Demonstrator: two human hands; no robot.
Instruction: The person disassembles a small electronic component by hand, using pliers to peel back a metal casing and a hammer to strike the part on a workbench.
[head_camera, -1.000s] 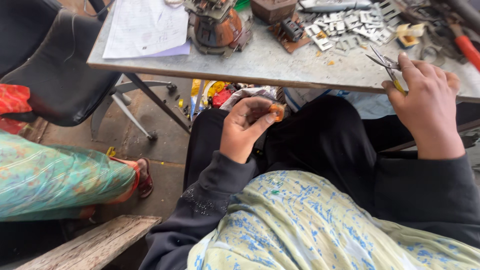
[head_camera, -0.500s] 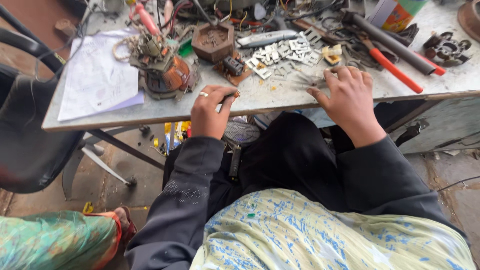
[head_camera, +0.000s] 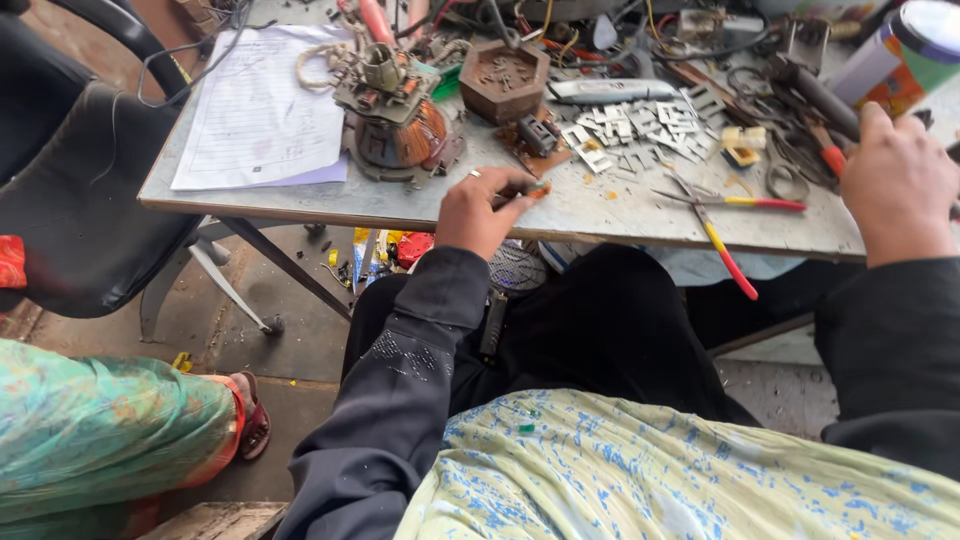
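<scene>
Left hand (head_camera: 482, 212): was flat at desk (head_camera: 400, 205) edge, now curled, pinching small orange part (head_camera: 538, 190). Right hand (head_camera: 898, 185): shifted to 3 o'clock, loosely closed over tools; grip cannot tell.

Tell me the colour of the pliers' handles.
Red and yellow on the pliers, seen in the head view.

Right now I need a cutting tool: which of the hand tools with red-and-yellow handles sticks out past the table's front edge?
The scissors-like pair: one handle overhangs the table. The others lie farther back.
</scene>
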